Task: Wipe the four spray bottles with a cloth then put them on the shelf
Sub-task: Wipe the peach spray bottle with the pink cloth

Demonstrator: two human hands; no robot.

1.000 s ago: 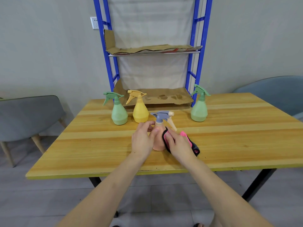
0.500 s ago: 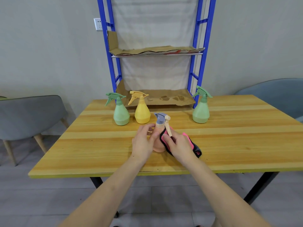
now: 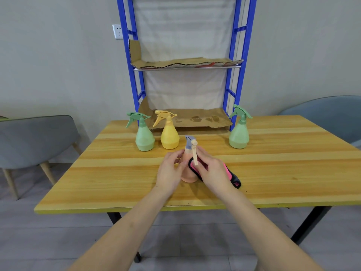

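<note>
A peach spray bottle [image 3: 188, 176] with a grey-blue head stands on the wooden table [image 3: 117, 173], its trigger facing me. My left hand [image 3: 169, 173] grips its left side. My right hand [image 3: 212, 173] holds a pink and black cloth [image 3: 232, 178] against the bottle's right side. Behind stand a green bottle [image 3: 144, 138], a yellow bottle [image 3: 169, 136] and, to the right, a second green bottle [image 3: 239, 133]. The blue shelf [image 3: 233, 61] rises at the table's far edge with cardboard [image 3: 195, 119] on its lower level.
A grey chair [image 3: 35, 139] stands left of the table and a blue-grey chair [image 3: 332, 114] at the right. An upper shelf board with cardboard [image 3: 185, 62] sits higher on the shelf. A wall socket [image 3: 117, 31] is on the wall.
The peach bottle has turned, its trigger swinging from pointing right toward me. My right hand with the cloth has slid round the bottle's right side. The other bottles have not moved.
</note>
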